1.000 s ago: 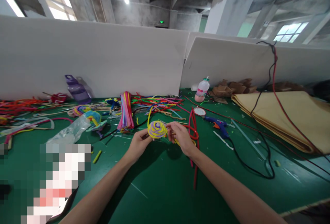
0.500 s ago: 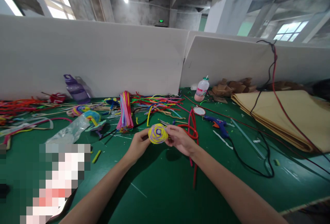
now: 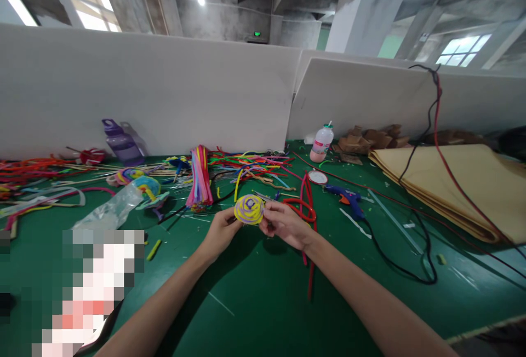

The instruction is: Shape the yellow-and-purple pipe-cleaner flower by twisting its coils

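A round coil of yellow and purple pipe cleaners (image 3: 249,209) is held up over the green table, its spiral face toward me. My left hand (image 3: 222,232) pinches its left edge between thumb and fingers. On the opposite edge, my right hand (image 3: 287,224) has its fingers closed on the coil; its lower fingers curl partly out of sight underneath. Just behind the coil lie scissors (image 3: 262,196), mostly covered. Red pipe cleaners (image 3: 311,258) run along the table beside my right hand.
A bundle of coloured pipe cleaners (image 3: 200,179) stands behind my left hand. Rightward lie a blue glue gun (image 3: 347,199) with a black cord, and folded brown paper (image 3: 447,187). A purple bottle (image 3: 122,143) and a pink drink bottle (image 3: 321,142) stand by the white partition (image 3: 164,94).
The coil has shifted slightly left and up and turned a little, showing more of its face. Both hands keep hold of it, nearly in the same place.
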`<state>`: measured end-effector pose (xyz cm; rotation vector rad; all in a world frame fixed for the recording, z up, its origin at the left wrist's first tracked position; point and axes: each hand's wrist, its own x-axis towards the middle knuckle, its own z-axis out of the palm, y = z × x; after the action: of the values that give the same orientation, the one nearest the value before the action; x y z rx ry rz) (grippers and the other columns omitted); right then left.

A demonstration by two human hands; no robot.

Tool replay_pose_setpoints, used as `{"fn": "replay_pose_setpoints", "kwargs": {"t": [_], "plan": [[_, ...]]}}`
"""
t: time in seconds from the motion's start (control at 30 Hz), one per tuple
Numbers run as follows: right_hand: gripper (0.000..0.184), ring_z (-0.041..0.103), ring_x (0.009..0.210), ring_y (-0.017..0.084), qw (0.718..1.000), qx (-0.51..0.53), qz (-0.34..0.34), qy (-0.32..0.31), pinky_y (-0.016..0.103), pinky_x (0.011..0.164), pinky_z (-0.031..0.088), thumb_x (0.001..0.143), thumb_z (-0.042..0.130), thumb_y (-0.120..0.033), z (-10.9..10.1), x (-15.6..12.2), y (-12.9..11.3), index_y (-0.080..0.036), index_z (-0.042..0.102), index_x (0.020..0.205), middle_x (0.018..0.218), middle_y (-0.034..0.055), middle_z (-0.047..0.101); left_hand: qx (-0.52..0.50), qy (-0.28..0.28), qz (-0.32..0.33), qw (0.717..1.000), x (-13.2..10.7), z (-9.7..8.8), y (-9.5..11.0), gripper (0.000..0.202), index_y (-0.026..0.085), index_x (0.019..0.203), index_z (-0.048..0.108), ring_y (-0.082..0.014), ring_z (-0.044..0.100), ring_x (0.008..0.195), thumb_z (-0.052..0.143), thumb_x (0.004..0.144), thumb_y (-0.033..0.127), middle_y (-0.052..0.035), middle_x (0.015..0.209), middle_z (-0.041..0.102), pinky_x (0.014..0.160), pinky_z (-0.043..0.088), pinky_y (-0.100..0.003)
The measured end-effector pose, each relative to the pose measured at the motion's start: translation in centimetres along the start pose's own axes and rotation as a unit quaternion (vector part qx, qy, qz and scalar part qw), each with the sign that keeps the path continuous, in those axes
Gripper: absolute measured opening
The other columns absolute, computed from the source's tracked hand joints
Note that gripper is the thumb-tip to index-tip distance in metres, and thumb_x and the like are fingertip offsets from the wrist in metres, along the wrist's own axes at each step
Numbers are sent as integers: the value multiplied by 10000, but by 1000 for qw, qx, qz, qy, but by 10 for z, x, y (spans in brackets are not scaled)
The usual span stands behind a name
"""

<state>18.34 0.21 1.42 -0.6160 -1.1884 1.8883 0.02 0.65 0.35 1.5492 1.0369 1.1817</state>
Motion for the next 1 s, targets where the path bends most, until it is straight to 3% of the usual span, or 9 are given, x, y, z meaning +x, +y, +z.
{"fn": "replay_pose_setpoints", "kwargs": {"t": [0.23,0.37,0.5,0.63,0.77,1.0], "plan": [[197,492,522,96,1000,-18,-14,9,219,490,315,730,664,-301,-1,0,3,-167,524,691,578,-9,564,-3,9,-3,1000,1,0,-3,142,162,763,712,-210,616,745,675,647,235,-31,765,714,744,485,-314],[178,478,510,91,998,-22,-51,40,220,484,319,726,666,-298,-2,3,4,-162,556,691,570,-13,555,-22,27,-19,999,2,2,-4,170,155,786,692,-172,593,663,666,674,281,-22,750,699,657,487,-270],[183,448,484,82,988,-60,-93,110,213,461,303,712,673,-319,-1,5,3,-157,590,694,527,-24,525,-132,32,-80,988,2,3,0,271,168,938,654,-191,607,794,624,729,338,-41,949,685,639,493,-268],[177,436,463,78,975,-82,-134,159,213,445,294,697,681,-321,-3,7,5,-159,610,696,503,-31,513,-252,36,-117,960,2,0,4,253,157,924,650,-209,603,903,586,767,344,-71,952,681,686,496,-280],[185,433,462,82,970,-113,-137,164,220,448,303,703,677,-338,-5,9,8,-161,625,701,499,-29,508,-310,13,-146,939,1,-3,9,307,146,930,652,-181,609,882,538,805,403,-88,962,675,721,495,-274],[170,435,470,94,966,-159,-128,157,231,454,315,712,666,-338,-5,9,10,-171,634,704,510,-23,510,-317,11,-146,937,-2,-4,9,127,157,816,657,-122,624,772,659,740,258,-17,837,685,713,494,-225]]}}
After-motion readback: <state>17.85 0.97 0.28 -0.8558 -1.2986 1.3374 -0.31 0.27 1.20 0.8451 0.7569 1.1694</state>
